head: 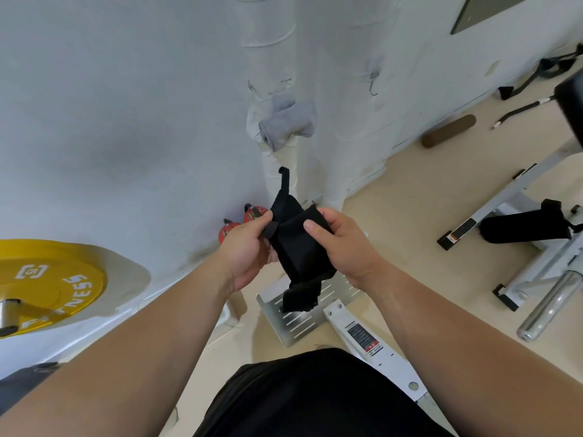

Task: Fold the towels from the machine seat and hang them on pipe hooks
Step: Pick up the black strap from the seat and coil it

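A black towel [298,247], folded into a small bundle with a thin loop sticking up from its top, is held in front of me at mid-frame. My left hand [244,253] grips its left edge and my right hand [342,244] pinches its right side. A loose end hangs below the bundle. A grey folded towel [288,123] hangs on the white wrapped pipe [268,42] on the wall ahead. A bare metal hook [373,86] sticks out of the neighbouring pipe, to the right of the grey towel.
A yellow weight plate [50,285] on a bar sits at the left. Two red kettlebells [249,217] stand at the wall's foot. A slotted metal footplate [299,313] and white machine frame lie below my hands. Another machine's frame [517,197] with black pads stands on the right.
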### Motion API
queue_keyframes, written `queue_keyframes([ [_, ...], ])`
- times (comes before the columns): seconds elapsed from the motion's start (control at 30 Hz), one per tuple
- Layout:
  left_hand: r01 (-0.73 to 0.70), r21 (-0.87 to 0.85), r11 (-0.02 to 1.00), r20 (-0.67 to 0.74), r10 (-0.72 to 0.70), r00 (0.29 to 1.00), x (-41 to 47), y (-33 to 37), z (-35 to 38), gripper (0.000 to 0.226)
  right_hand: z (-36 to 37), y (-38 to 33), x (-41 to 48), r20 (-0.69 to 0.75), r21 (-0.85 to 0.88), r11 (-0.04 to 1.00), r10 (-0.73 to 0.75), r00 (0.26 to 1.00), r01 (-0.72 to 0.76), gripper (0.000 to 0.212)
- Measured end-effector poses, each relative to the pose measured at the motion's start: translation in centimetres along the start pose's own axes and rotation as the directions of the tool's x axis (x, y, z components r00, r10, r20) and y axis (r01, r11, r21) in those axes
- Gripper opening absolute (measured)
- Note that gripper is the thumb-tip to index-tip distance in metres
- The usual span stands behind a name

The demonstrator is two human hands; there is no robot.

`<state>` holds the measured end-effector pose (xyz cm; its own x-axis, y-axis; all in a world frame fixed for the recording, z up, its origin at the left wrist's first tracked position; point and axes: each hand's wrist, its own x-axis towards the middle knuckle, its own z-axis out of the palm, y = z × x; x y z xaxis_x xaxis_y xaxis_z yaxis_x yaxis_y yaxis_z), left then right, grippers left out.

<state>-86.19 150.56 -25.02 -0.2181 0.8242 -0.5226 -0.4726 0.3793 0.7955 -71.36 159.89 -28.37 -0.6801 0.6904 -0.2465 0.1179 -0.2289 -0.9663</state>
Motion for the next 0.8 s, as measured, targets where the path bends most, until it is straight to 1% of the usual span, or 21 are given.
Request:
queue_keyframes([
  [0.07,0.03,-0.016,0.999,0.029,-0.029,0.999,-0.4,0.4,-0.1,0.034,0.1,0.0,0.1,-0.015,-0.056,0.998,-0.04,0.999,0.039,0.007],
  [0.17,0.033,0.037,0.999,0.005,-0.034,0.999,-0.7,0.6,0.4,0.04,0.6,0.0,0.3,-0.057,-0.137,0.988,-0.079,0.995,0.071,0.008],
  [0.23,0.016,0.032,0.999,0.027,-0.017,0.999,-0.9,0.9,1.1,0.056,1.3,0.0,0.6,-0.139,-0.167,0.982,-0.109,0.984,0.085,0.014],
  [0.27,0.017,0.009,1.0,0.06,-0.018,0.998,-1.1,1.2,1.6,0.065,1.6,-0.1,0.6,-0.181,-0.181,0.979,-0.132,0.975,0.099,0.017],
  [0.33,0.021,-0.032,0.999,0.134,-0.016,0.991,-1.1,1.4,1.9,0.078,2.2,-0.4,0.7,-0.229,-0.193,0.972,-0.18,0.957,0.137,0.018],
  [0.37,0.022,-0.05,0.999,0.144,-0.015,0.989,-1.0,1.5,1.9,0.082,2.4,-0.6,0.8,-0.241,-0.196,0.969,-0.195,0.951,0.149,0.019],
  [0.4,0.022,-0.063,0.998,0.14,-0.013,0.99,-1.1,1.6,2.0,0.082,2.5,-0.7,0.9,-0.253,-0.206,0.966,-0.206,0.945,0.156,0.02],
  [0.43,0.006,-0.055,0.998,0.126,0.001,0.992,-1.0,1.7,1.9,0.076,2.6,-0.7,1.0,-0.267,-0.223,0.962,-0.216,0.939,0.157,0.022],
  [0.5,-0.059,0.031,0.998,0.115,0.055,0.992,-1.0,1.5,1.9,0.051,2.5,-0.6,1.3,-0.292,-0.271,0.952,-0.22,0.931,0.14,0.024],
  [0.57,-0.116,0.136,0.984,0.093,0.103,0.99,-0.7,1.2,1.9,0.023,2.4,-0.6,1.3,-0.295,-0.311,0.939,-0.242,0.924,0.147,0.019],
  [0.6,-0.124,0.169,0.978,0.061,0.115,0.991,-0.6,1.2,1.8,0.019,2.3,-0.7,1.2,-0.298,-0.332,0.929,-0.268,0.916,0.164,0.018],
  [0.63,-0.115,0.178,0.977,0.027,0.112,0.993,-0.6,1.3,1.7,0.02,2.2,-0.8,1.2,-0.301,-0.335,0.925,-0.285,0.91,0.179,0.02],
  [0.7,-0.086,0.176,0.981,-0.023,0.092,0.996,-0.2,1.5,1.7,0.03,2.1,-1.1,1.0,-0.297,-0.28,0.938,-0.285,0.911,0.202,0.024],
  [0.8,-0.05,0.224,0.973,-0.076,0.069,0.995,0.0,2.0,2.6,0.043,1.8,-1.6,0.7,-0.302,-0.199,0.953,-0.28,0.911,0.227,0.02],
])
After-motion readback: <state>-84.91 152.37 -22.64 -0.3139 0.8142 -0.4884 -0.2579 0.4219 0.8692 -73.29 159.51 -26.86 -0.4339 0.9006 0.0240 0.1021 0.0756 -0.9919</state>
